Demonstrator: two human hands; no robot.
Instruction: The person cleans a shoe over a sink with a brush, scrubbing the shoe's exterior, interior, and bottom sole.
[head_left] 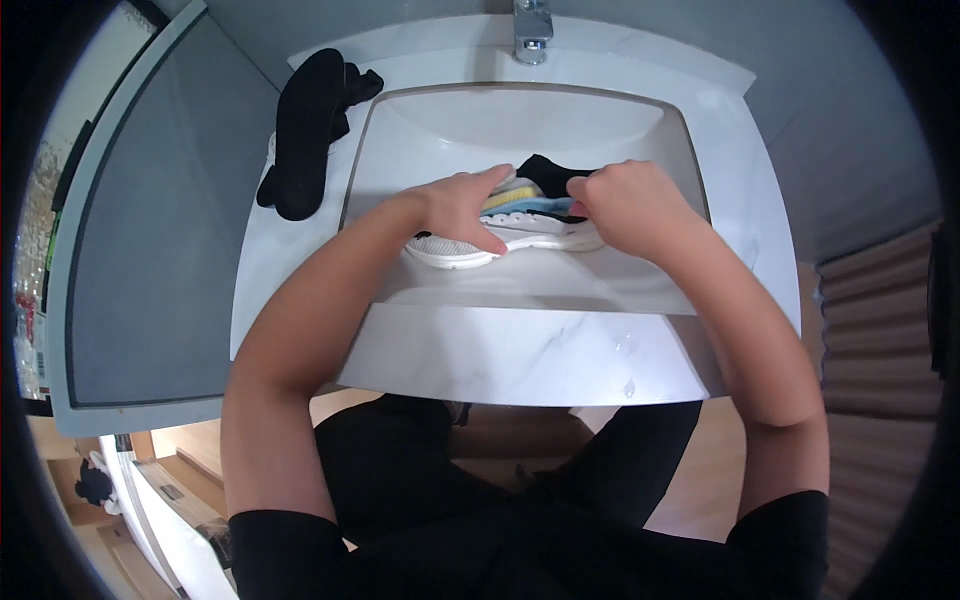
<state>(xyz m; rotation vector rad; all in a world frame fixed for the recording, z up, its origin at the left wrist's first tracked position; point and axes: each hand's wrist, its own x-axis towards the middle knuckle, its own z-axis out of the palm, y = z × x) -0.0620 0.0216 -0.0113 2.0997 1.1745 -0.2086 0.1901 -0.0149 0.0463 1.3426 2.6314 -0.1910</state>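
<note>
You had the sneaker (545, 232) lying lengthwise across the washbasin (530, 116), its white sole edge facing you. Your left hand (452, 207) was spread wide across its left part, the thumb against the sole edge and the fingers over the far side, so it appeared to have a steadying hold. Your right hand (632, 208) was curled in at the other end, beside the black fabric (542, 174); whether it pinched that fabric or held something else, I couldn't tell, nor how tightly it was closed. Good work here likely called for a firm left brace against slipping on the smooth basin, short, controlled right-hand movements, and no hard pull on the soft upper.
</note>
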